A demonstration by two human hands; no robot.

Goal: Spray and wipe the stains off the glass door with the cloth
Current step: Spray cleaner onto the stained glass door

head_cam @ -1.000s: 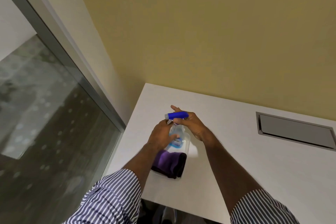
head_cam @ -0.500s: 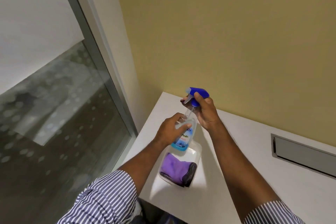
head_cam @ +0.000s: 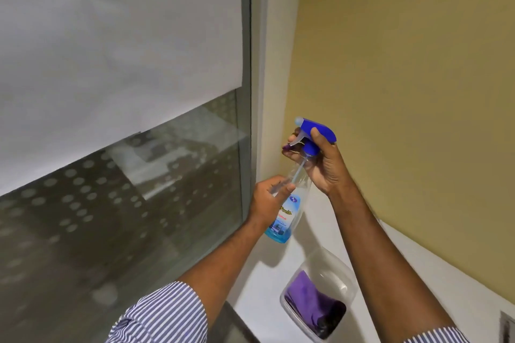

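A clear spray bottle with a blue trigger head and a little blue liquid at its base is held up in front of the door frame. My right hand grips its neck, fingers at the trigger. My left hand wraps the bottle's body. The nozzle points left toward the glass door, which has a frosted upper band and dot pattern. A purple cloth lies in a clear plastic tray on the white table, below my arms.
The white table meets a yellow wall on the right. A grey metal door frame and white jamb stand between glass and wall. A metal-edged slot sits at the table's far right.
Both hands lifted the spray bottle off the tray and raised it higher, toward the glass. My view turned up and left, so the door fills more of it.
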